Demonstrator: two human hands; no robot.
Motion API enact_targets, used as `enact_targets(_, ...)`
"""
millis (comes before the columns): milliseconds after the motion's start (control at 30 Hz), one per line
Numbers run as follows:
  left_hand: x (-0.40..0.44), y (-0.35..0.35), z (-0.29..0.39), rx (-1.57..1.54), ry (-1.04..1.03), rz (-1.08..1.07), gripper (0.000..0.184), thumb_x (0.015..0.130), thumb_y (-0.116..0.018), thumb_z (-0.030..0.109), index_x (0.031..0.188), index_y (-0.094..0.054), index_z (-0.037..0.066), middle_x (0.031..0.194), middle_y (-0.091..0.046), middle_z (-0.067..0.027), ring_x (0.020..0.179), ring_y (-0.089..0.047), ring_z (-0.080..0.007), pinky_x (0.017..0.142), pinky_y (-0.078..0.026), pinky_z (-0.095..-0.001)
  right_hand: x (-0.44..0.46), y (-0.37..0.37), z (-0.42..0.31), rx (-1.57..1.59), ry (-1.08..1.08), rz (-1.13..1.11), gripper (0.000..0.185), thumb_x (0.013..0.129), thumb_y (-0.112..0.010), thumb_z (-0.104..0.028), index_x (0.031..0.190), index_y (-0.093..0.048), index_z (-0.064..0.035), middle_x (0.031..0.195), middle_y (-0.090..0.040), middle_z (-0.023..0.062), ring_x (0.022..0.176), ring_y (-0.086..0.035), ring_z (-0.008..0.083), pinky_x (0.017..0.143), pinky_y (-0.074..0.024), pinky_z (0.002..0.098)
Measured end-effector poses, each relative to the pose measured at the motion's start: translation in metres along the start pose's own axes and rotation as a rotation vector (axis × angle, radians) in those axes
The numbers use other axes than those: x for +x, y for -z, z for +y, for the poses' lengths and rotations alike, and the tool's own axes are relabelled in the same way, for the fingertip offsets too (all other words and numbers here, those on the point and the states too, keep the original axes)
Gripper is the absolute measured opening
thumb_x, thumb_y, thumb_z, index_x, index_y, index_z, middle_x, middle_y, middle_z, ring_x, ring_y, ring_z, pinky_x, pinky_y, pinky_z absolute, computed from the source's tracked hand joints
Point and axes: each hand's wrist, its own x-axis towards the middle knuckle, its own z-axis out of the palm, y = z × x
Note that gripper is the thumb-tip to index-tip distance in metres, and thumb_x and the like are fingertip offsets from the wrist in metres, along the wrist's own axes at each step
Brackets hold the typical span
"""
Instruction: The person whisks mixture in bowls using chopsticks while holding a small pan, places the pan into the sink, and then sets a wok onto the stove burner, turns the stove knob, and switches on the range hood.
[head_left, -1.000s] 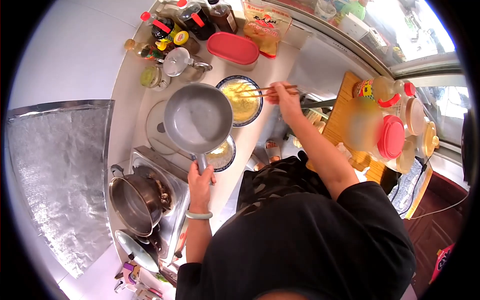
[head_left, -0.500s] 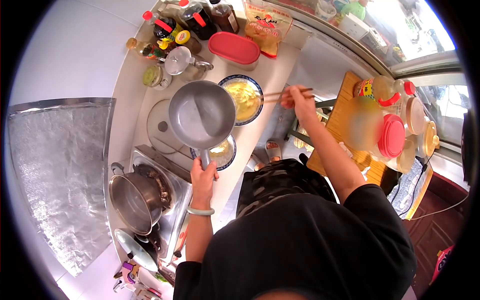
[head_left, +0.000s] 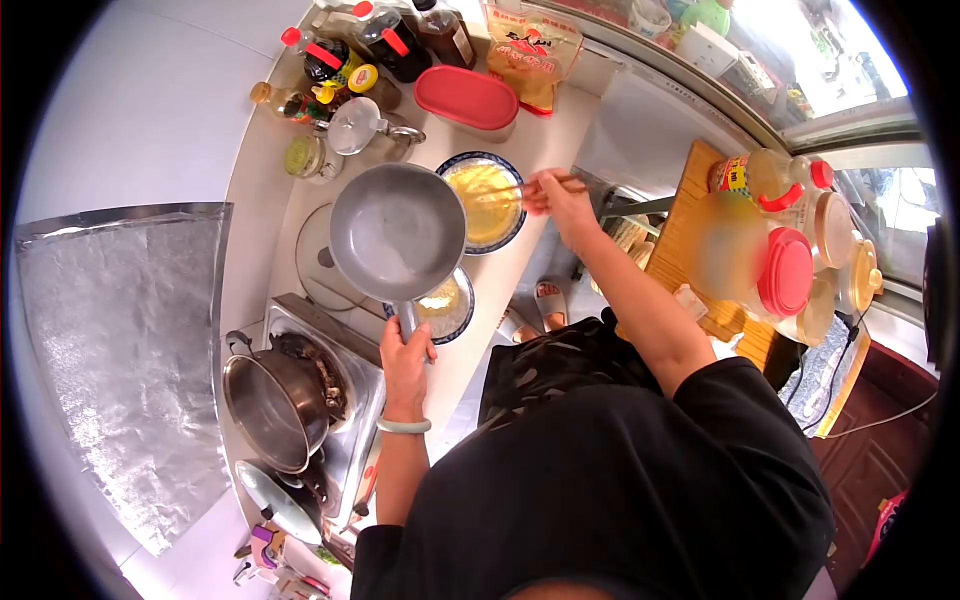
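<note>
Counter [head_left: 556,140] carries a bowl [head_left: 480,157] of yellow mixture [head_left: 490,218]. Right hand [head_left: 562,206] pinches chopsticks [head_left: 509,190], blurred tips apparently in the mixture; left hand [head_left: 405,362] grips the pan handle [head_left: 407,318]. Step judged: stirring; each stroke calls for tips inside the bowl

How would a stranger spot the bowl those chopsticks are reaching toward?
Over the pale counter, find the grey pan in the left hand. Just beside it, toward the right hand, sits the blue-rimmed bowl. Unlike the similar bowl nearer the pan's handle, it has chopsticks reaching over its yellow contents.
</note>
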Motion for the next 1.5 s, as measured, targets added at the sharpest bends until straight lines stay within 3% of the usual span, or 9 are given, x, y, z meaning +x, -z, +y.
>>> enact_targets(67,-0.001,0.001,-0.001,-0.024,0.0,0.01,0.03,0.083,-0.057,0.007,0.109,-0.047,-0.006,0.079,-0.054,-0.0052,0.056,-0.049,-0.0091,0.051,-0.041,-0.023,-0.012,0.017,-0.004,-0.054,-0.097,-0.033,0.022,0.092,-0.053,-0.024,0.091,-0.062,-0.0037,0.077,-0.066,0.0074,0.06,-0.063,0.016,0.055,-0.0529,0.0271)
enact_targets(200,-0.003,0.003,0.002,-0.04,0.017,-0.011,0.031,0.084,-0.056,0.006,0.11,-0.047,-0.006,0.08,-0.055,-0.0054,0.056,-0.049,-0.0091,0.051,-0.041,-0.0232,-0.002,0.033,-0.037,-0.131,0.048,0.101,0.024,0.092,-0.051,-0.023,0.091,-0.062,-0.0024,0.078,-0.065,0.0077,0.061,-0.062,0.0151,0.058,-0.0523,0.0266)
enact_targets(400,-0.007,0.007,0.002,-0.047,0.01,0.001,0.028,0.085,-0.055,0.006,0.109,-0.048,-0.005,0.078,-0.053,-0.004,0.056,-0.048,-0.009,0.051,-0.04,-0.023,0.001,0.002,-0.007,-0.068,-0.059,-0.102,0.025,0.093,-0.051,-0.025,0.095,-0.06,-0.0021,0.08,-0.065,0.0076,0.065,-0.062,0.0142,0.059,-0.0519,0.0259)
enact_targets(633,-0.006,0.011,0.001,-0.099,0.026,-0.008,0.027,0.085,-0.056,0.006,0.108,-0.048,-0.004,0.077,-0.052,-0.0037,0.055,-0.047,-0.0092,0.05,-0.039,-0.022,0.024,0.0,-0.025,-0.028,0.106,0.042,0.021,0.092,-0.052,-0.021,0.088,-0.061,-0.0027,0.076,-0.064,0.0058,0.062,-0.061,0.0126,0.059,-0.0517,0.025)
enact_targets(767,-0.009,0.01,0.005,-0.142,0.042,0.023,0.026,0.085,-0.057,0.006,0.107,-0.048,-0.002,0.076,-0.051,-0.0038,0.055,-0.048,-0.0097,0.049,-0.039,-0.0216,0.008,-0.007,-0.01,-0.065,-0.106,-0.06,0.023,0.092,-0.052,-0.023,0.087,-0.06,-0.0021,0.075,-0.063,0.0058,0.059,-0.06,0.0127,0.055,-0.0504,0.0255)
enact_targets(1000,-0.007,0.017,0.003,-0.183,0.06,0.026,0.023,0.085,-0.055,0.004,0.107,-0.048,0.0,0.075,-0.051,-0.004,0.054,-0.047,-0.0094,0.048,-0.038,-0.0206,0.027,-0.001,-0.018,-0.041,0.102,0.015,0.024,0.094,-0.05,-0.024,0.093,-0.06,-0.002,0.079,-0.065,0.0083,0.063,-0.063,0.0153,0.055,-0.0515,0.0277)
enact_targets(1133,-0.008,0.021,0.002,-0.181,0.05,0.009,0.023,0.085,-0.054,0.003,0.107,-0.047,0.0,0.075,-0.051,-0.0038,0.054,-0.047,-0.0092,0.048,-0.038,-0.0206,0.005,-0.006,-0.018,-0.141,-0.122,-0.1,0.025,0.093,-0.05,-0.025,0.092,-0.06,-0.002,0.076,-0.065,0.008,0.061,-0.063,0.015,0.055,-0.0511,0.0265)
enact_targets(1367,-0.009,0.021,0.001,-0.221,0.033,0.018,0.024,0.085,-0.054,0.003,0.107,-0.047,0.0,0.077,-0.051,-0.0047,0.054,-0.047,-0.0098,0.048,-0.039,-0.021,0.029,-0.001,-0.018,-0.024,0.069,0.037,0.02,0.091,-0.052,-0.02,0.088,-0.06,-0.0021,0.075,-0.065,0.0075,0.06,-0.063,0.0148,0.053,-0.0516,0.027)
enact_targets(1500,-0.012,0.024,-0.002,-0.212,0.038,0.011,0.025,0.084,-0.055,0.002,0.108,-0.047,0.001,0.076,-0.051,-0.0033,0.053,-0.046,-0.0086,0.046,-0.037,-0.0197,0.004,-0.007,-0.019,-0.095,-0.101,-0.063,0.02,0.091,-0.053,-0.02,0.09,-0.06,-0.002,0.075,-0.064,0.0074,0.06,-0.063,0.0145,0.054,-0.052,0.0257)
